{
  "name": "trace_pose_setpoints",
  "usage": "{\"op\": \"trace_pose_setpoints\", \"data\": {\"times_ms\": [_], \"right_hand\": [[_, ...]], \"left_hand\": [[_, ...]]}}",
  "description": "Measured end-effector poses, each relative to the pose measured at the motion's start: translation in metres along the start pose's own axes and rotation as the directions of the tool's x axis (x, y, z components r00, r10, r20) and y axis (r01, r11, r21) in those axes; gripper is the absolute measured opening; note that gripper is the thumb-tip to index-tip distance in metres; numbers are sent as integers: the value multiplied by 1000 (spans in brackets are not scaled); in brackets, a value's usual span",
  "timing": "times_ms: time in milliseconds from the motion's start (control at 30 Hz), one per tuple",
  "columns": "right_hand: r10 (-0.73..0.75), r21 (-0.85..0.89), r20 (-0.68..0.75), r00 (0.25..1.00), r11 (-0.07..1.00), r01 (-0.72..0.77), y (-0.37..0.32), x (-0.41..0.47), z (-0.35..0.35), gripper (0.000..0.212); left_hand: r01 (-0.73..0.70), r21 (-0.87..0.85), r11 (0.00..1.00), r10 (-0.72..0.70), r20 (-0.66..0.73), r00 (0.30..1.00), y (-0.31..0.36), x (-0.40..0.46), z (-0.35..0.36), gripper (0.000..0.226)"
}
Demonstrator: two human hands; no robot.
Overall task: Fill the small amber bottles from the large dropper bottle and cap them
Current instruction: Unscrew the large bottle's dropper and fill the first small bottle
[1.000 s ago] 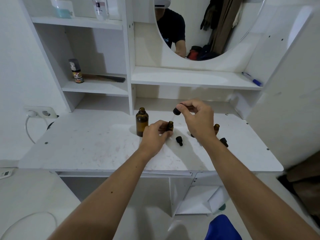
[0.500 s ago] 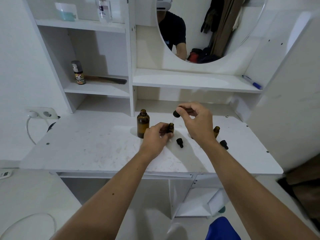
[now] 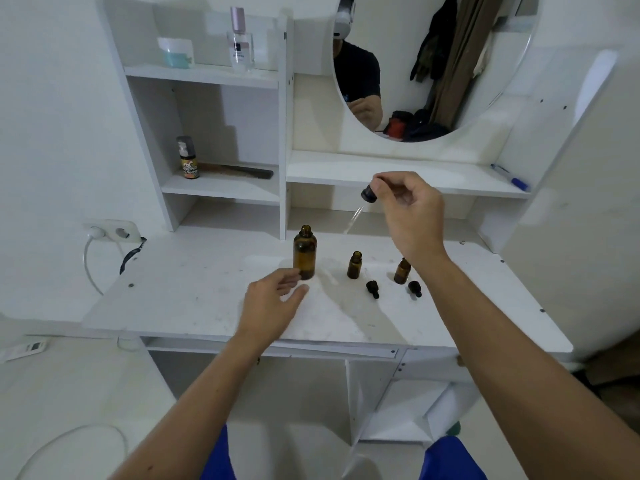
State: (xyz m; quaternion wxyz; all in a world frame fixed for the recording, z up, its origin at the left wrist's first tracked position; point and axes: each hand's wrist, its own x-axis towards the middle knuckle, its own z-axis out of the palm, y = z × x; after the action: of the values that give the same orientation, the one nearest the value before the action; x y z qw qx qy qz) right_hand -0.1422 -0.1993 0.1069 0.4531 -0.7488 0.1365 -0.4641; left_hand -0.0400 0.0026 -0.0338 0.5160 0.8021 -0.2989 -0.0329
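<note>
Dropper held above the white desk (image 3: 180, 299), between the open big bottle and two uncapped small bottles.

The shelving (image 3: 221, 188) behind and the desk leave clear working room. The big bottle (image 3: 304, 252) stands open at centre; the left hand (image 3: 273, 303), fingers loosely spread and empty, sits just beside its base and should steady it. The right hand (image 3: 412, 216) pinches the dropper (image 3: 363, 202) by its black bulb, glass tube angled down-left; judged next, refill with the tip straight into the neck. The near small bottle (image 3: 355, 265) and far small bottle (image 3: 401, 270) stand apart; two black caps (image 3: 372, 289) lie just before them, clear of the path.
</note>
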Motion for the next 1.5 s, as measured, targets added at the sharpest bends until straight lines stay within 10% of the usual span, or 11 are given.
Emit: {"op": "trace_pose_setpoints", "data": {"times_ms": [367, 700, 1500], "right_hand": [[-95, -28, 50, 994, 995, 97, -22, 8, 46, 15], [-122, -60, 133, 983, 990, 131, -5, 11, 64, 13], [47, -167, 236, 971, 986, -7, 33, -21, 62, 24]], "left_hand": [[101, -133, 986, -86, 114, 990, -5, 31, -18, 89], [13, -66, 998, -9, 66, 998, -9, 50, -4, 46], [-11, -21, 1000, 12, 68, 998, -11, 46, -3, 52]]}}
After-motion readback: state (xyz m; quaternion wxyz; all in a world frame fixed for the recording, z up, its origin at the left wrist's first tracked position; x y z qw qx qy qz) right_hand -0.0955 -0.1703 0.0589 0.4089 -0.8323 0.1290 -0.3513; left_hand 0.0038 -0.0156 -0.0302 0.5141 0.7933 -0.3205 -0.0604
